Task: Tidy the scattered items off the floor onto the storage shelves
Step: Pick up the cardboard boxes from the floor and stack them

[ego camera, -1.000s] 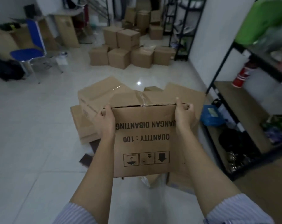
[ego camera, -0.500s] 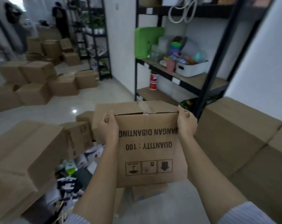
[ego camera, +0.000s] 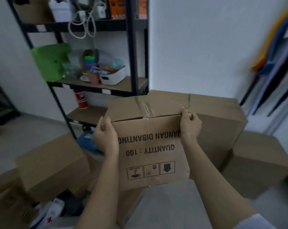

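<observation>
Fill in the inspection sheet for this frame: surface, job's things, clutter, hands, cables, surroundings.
Surface: pale tiled floor, partly covered.
Job's things: printed cardboard box held up, print upside down; black storage shelves behind it.
Clutter: cardboard boxes and small packets on the floor.
Hands: left hand and right hand grip the box's upper corners.
Cables: white cable looped off the top shelf.
Surroundings: white wall; green container, white bin, red cup shelved.

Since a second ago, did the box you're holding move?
Yes. The cardboard box, gripped by the left hand and the right hand, has been carried toward the black shelf rack, which earlier sat far to its right.
</observation>
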Action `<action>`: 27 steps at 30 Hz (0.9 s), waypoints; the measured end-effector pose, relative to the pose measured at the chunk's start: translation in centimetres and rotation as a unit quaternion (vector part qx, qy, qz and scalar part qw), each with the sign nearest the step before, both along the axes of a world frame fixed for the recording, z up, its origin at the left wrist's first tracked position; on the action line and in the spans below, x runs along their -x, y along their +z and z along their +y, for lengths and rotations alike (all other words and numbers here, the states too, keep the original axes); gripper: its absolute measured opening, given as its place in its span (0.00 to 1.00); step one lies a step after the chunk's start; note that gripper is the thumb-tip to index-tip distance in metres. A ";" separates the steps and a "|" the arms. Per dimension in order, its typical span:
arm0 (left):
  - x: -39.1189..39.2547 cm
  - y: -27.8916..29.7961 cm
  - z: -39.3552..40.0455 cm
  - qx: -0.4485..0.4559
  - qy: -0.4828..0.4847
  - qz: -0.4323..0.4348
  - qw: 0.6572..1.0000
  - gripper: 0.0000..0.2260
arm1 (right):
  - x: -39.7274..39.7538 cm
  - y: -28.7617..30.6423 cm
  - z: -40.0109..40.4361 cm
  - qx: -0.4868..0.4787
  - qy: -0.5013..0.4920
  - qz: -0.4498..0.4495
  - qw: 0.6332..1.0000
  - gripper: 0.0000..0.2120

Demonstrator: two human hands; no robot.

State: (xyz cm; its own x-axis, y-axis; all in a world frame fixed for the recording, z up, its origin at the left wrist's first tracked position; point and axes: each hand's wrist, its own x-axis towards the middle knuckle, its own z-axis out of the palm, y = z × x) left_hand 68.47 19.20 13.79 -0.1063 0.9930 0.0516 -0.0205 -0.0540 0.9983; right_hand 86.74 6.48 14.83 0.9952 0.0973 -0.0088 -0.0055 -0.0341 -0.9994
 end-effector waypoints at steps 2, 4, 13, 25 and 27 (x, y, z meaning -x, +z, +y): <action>-1.3 0.4 -0.9 -0.011 -0.033 -0.023 0.999 0.20 | -0.3 0.2 -2.3 -0.020 -0.029 0.001 0.999 0.16; -2.8 0.7 -1.9 -0.018 -0.066 -0.053 0.996 0.20 | -0.8 0.2 -4.6 -0.044 -0.052 0.000 0.998 0.18; -11.4 3.1 -6.9 -0.057 -0.184 -0.143 0.971 0.18 | -5.6 2.4 -12.2 -0.143 -0.138 -0.053 0.979 0.19; -29.7 3.3 -13.5 -0.042 -0.221 -0.177 0.958 0.16 | -22.6 2.8 -19.7 -0.145 -0.136 -0.075 0.977 0.20; -32.3 2.8 -14.2 -0.038 -0.211 -0.178 0.960 0.16 | -25.6 2.6 -20.3 -0.139 -0.116 -0.070 0.981 0.19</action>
State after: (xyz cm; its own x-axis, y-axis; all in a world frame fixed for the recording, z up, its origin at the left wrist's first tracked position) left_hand 100.77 5.03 16.57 0.2811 0.9462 0.1605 -0.3963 -0.0379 0.9173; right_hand 112.31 -13.78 17.46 0.9804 -0.1527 0.1245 0.1573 0.2265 -0.9612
